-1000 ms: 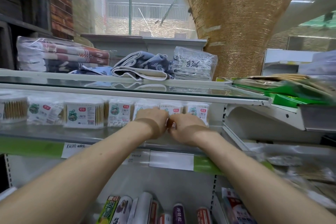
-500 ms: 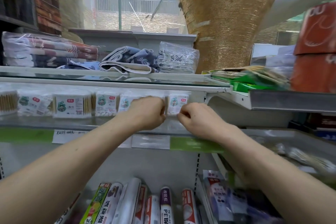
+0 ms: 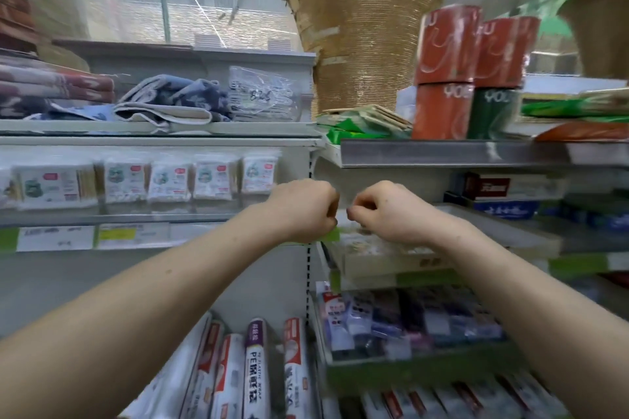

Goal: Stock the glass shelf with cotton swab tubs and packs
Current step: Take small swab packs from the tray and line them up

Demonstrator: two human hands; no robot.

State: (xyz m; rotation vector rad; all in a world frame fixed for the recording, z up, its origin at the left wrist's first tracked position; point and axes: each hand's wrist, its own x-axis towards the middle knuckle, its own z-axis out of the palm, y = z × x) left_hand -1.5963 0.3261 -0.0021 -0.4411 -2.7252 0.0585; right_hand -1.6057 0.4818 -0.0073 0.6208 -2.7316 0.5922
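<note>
Swab packs (image 3: 170,180) stand in a row on the glass shelf (image 3: 119,216), left of the hands. Left hand (image 3: 301,211) and right hand (image 3: 384,211) are both clenched, close together off the row's right end, nothing visible in either. Looks like between placements; next: fetch a pack, fill right end

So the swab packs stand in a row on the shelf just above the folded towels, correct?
Not quite. The swab packs stand in a row on the shelf just below the folded towels, as the head view shows.
</note>
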